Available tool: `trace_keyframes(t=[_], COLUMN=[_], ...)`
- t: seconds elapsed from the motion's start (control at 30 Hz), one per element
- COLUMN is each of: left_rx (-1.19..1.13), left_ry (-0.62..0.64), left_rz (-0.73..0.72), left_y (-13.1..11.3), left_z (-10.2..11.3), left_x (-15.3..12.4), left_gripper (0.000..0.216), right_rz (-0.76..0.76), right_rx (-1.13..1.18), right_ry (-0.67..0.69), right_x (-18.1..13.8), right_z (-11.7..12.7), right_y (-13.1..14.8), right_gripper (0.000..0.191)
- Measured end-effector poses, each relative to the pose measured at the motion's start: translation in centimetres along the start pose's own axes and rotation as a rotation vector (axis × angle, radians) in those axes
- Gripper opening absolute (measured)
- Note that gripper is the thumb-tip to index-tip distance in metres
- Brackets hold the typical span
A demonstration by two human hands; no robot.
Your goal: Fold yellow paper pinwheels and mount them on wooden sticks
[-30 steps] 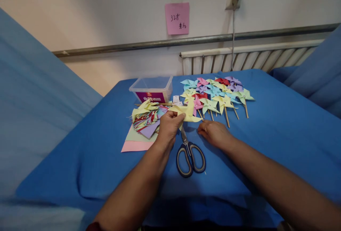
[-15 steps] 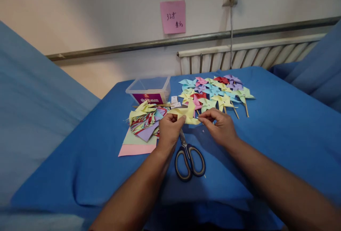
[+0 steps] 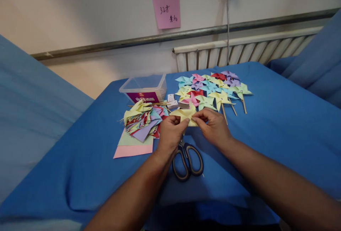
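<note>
A pale yellow paper pinwheel [image 3: 186, 114] is pinched in my left hand [image 3: 172, 133], with its blades folded towards the middle. My right hand [image 3: 212, 126] has thumb and forefinger closed at the centre of that pinwheel. The small pin that showed at these fingertips is now hidden between them and the paper. Below my left hand lies a pair of scissors [image 3: 195, 160] with dark handles, its blades mostly covered by the hand. To the left is a fanned pile of coloured cut paper pieces [image 3: 144, 126].
Several finished pinwheels [image 3: 210, 88] on sticks lie at the back right. A clear plastic box [image 3: 160, 90] stands at the back left, with thin sticks and small white boxes [image 3: 172, 103] near it. Flat green and pink sheets [image 3: 133, 150] lie under the paper pile on the blue cloth [image 3: 87, 160].
My right hand has moved left, bringing the pin from beside the pinwheel to its centre. My left hand keeps hold of the pinwheel. The view has shifted slightly.
</note>
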State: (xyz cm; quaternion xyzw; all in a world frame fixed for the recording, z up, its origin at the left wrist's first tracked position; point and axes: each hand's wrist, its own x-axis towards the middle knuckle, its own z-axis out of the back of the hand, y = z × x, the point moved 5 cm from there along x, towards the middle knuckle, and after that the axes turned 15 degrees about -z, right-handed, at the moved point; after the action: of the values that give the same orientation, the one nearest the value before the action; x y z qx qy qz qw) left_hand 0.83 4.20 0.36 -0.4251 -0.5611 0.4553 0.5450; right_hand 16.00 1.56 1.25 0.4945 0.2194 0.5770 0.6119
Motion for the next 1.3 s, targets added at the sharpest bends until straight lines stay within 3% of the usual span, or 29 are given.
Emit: trace_keyframes(t=[0.2, 0.6, 1.3], left_rx=[-0.074, -0.012, 0.021], left_ry=[-0.029, 0.002, 0.055], left_rz=[0.043, -0.055, -0.126], left_y=[-0.28, -0.56, -0.94], left_z=[-0.05, -0.05, -0.17], left_x=[-0.18, 0.06, 0.11], left_gripper=[0.022, 0.018, 0.014], right_rz=[0.024, 0.050, -0.069], right_rx=[-0.001, 0.000, 0.042], right_ry=[-0.007, 0.000, 0.012], right_x=[-0.05, -0.42, -0.26], right_z=[-0.04, -0.17, -0.53], right_y=[-0.13, -0.06, -0.65], right_gripper=[0.008, 0.008, 0.010])
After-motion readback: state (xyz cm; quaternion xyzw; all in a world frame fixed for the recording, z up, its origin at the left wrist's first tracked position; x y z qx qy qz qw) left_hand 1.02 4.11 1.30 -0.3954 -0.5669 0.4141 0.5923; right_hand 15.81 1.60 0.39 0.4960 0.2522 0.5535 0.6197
